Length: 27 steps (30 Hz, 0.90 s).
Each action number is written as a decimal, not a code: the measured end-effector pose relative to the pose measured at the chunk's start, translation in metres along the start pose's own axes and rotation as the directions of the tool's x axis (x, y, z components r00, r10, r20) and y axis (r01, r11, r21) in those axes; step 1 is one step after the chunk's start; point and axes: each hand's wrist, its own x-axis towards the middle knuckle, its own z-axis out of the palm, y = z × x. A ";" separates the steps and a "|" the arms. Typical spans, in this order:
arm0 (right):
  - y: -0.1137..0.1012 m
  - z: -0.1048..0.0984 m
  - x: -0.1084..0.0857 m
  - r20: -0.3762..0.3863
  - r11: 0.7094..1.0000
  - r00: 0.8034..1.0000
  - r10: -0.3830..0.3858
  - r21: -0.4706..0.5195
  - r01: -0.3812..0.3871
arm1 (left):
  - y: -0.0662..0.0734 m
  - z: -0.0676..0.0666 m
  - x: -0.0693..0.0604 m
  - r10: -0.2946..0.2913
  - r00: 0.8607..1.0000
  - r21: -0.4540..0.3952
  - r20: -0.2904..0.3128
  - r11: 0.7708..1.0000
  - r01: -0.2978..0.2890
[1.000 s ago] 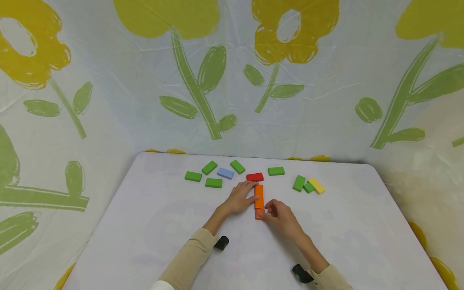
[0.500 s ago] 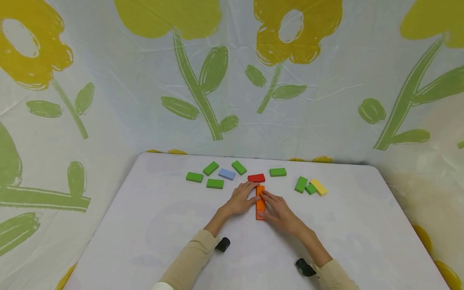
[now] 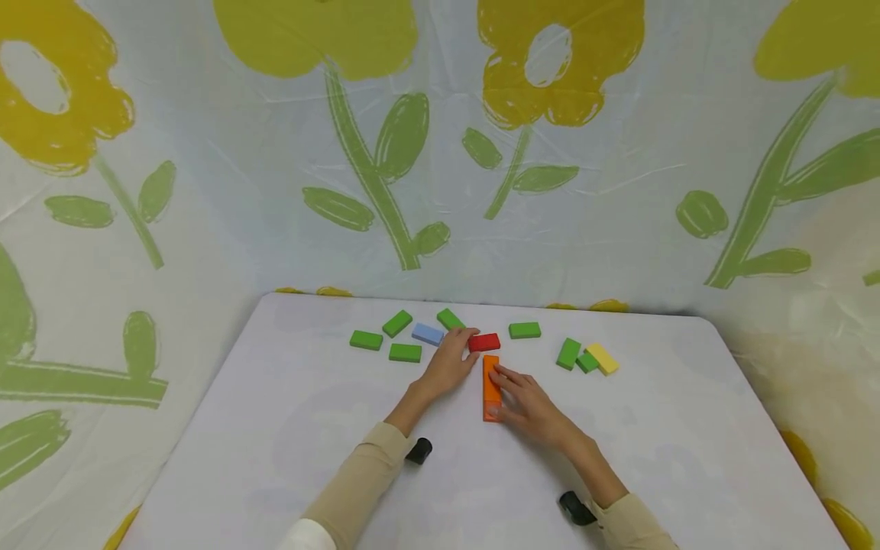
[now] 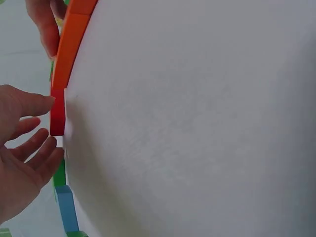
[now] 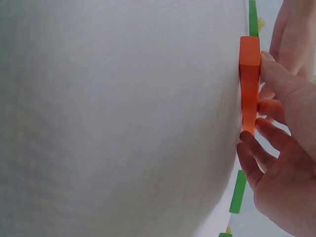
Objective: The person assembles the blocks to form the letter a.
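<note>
In the head view, a row of orange blocks (image 3: 491, 380) stretches toward the wearer, a darker orange block (image 3: 490, 413) at its near end. My left hand (image 3: 445, 368) is at the left end of the red block (image 3: 485, 342), thumb and fingers apart. The left wrist view shows the left thumb at the red block (image 4: 58, 112), fingers spread past its end. My right hand (image 3: 538, 411) rests along the right side of the orange row, fingers extended. In the right wrist view, the right thumb and fingers lie beside the orange row (image 5: 250, 84).
Several green blocks (image 3: 406, 353) and a blue block (image 3: 428, 334) lie left of the red one. A green block (image 3: 525, 330) is behind to the right. Farther right, two green blocks (image 3: 568, 354) lie near a yellow block (image 3: 602, 358).
My left hand has left the orange row and moved up and left to the red block. My right hand shifted forward along the orange row, whose near block now lines up with the rest.
</note>
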 end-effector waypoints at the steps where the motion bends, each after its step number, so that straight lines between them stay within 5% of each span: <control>1: -0.001 0.001 0.000 0.002 1.000 1.000 -0.001 0.002 0.001 | -0.001 0.000 0.002 0.001 1.000 0.034 -0.008 0.999 -0.001; 10: -0.003 0.003 -0.002 -0.005 1.000 1.000 -0.021 -0.014 0.021 | -0.008 0.005 0.014 -0.035 0.999 0.115 0.009 0.993 0.034; 18: -0.002 0.004 -0.001 -0.001 1.000 1.000 -0.026 0.000 0.026 | -0.013 0.004 0.017 -0.078 0.997 0.017 0.007 0.997 0.077; 27: 0.001 0.001 -0.003 -0.032 0.999 0.999 -0.040 -0.020 0.040 | -0.016 -0.007 0.004 -0.053 0.998 -0.024 -0.028 0.998 0.053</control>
